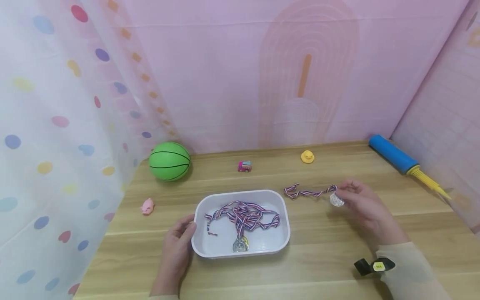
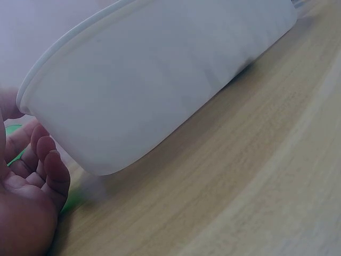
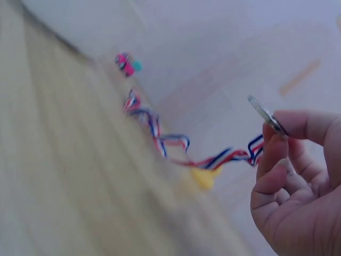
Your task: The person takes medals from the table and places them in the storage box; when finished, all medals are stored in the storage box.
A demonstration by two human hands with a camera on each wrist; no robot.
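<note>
The wooden tabletop (image 1: 322, 258) carries everything here. Near its front edge stands a white tray (image 1: 278, 200) with striped ribbons and medals (image 1: 240, 245) heaped inside. The left hand (image 1: 176, 250) rests against the tray's left wall with relaxed, nearly straight fingers — it seems to steady the tray so it does not slide. At the back left lies a green ball (image 1: 169, 161), and at the far right a blue pump (image 1: 393, 154) with a yellow nozzle. The right hand (image 1: 365, 208) is just right of the tray; its grip pinches a silver medal (image 1: 336, 200) between thumb and fingertips, held on its edge, while the striped ribbon (image 1: 305, 192) trails leftward on the wood. Smaller things are a pink pig (image 1: 148, 206), a pink toy car (image 1: 244, 166) and a yellow duck (image 1: 307, 156). A black strap with a yellow label (image 1: 378, 265) sits at the right wrist — its writing is too small to read.
</note>
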